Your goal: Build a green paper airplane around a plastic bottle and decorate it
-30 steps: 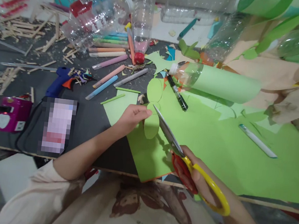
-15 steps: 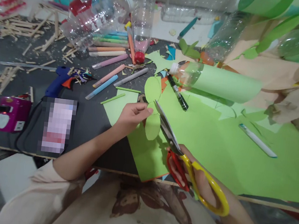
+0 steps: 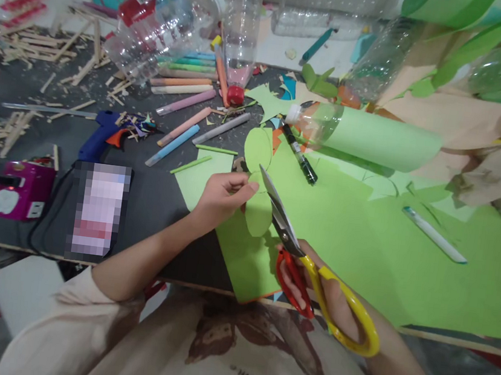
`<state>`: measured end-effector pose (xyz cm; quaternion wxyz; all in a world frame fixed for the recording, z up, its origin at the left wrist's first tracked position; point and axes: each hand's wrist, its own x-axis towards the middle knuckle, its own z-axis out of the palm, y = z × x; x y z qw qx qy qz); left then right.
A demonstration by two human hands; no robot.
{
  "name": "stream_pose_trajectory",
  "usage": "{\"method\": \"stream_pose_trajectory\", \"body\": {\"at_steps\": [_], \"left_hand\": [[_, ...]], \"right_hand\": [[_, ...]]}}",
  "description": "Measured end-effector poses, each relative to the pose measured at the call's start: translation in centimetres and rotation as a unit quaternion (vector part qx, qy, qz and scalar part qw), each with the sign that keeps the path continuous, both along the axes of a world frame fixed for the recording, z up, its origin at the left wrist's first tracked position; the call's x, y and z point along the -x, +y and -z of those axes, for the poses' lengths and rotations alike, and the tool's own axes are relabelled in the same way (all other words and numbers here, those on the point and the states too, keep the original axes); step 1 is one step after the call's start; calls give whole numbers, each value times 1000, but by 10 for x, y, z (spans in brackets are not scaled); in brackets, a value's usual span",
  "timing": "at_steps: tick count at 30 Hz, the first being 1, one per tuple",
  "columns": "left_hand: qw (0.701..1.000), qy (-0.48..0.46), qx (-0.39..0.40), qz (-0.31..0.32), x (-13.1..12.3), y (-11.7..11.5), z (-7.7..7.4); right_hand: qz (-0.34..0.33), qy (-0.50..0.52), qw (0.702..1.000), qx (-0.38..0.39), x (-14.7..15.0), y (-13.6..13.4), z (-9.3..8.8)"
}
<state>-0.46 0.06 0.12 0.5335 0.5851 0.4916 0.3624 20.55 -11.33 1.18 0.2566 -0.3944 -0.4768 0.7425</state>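
Observation:
My left hand (image 3: 229, 196) pinches a light green paper cutout (image 3: 258, 216) near its narrow middle; rounded lobes stick out above and below the fingers. My right hand (image 3: 324, 288) is wrapped through the red and yellow handles of a large pair of scissors (image 3: 290, 240). The scissors' blades point up and left, with the tips beside the cutout's narrow part. Underneath both lies a big sheet of green paper (image 3: 354, 237). A black marker (image 3: 299, 154) rests on that sheet just beyond the blades.
A bottle wrapped in pale green paper (image 3: 384, 138) lies at the back right, near a white-and-teal pen (image 3: 434, 234). Left are several coloured markers (image 3: 185, 101), a blue glue gun (image 3: 99, 132), a purple box (image 3: 22, 190), a blurred phone (image 3: 98, 211) and scattered wooden sticks (image 3: 26, 41).
The scissor handles have drawn slightly closer together. The left hand keeps its pinch on the cutout, and the whole view has shifted a little.

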Motion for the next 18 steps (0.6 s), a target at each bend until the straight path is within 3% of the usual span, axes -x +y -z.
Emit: {"method": "stream_pose_trajectory", "body": {"at_steps": [10,18], "left_hand": [[999,11,-26,15,0,-2,0],[1000,1,-1,22,-1,-3,0]], "right_hand": [[-13,22,1000,15,1,4,-7],[15,65,997,49,5,0,3]]}}
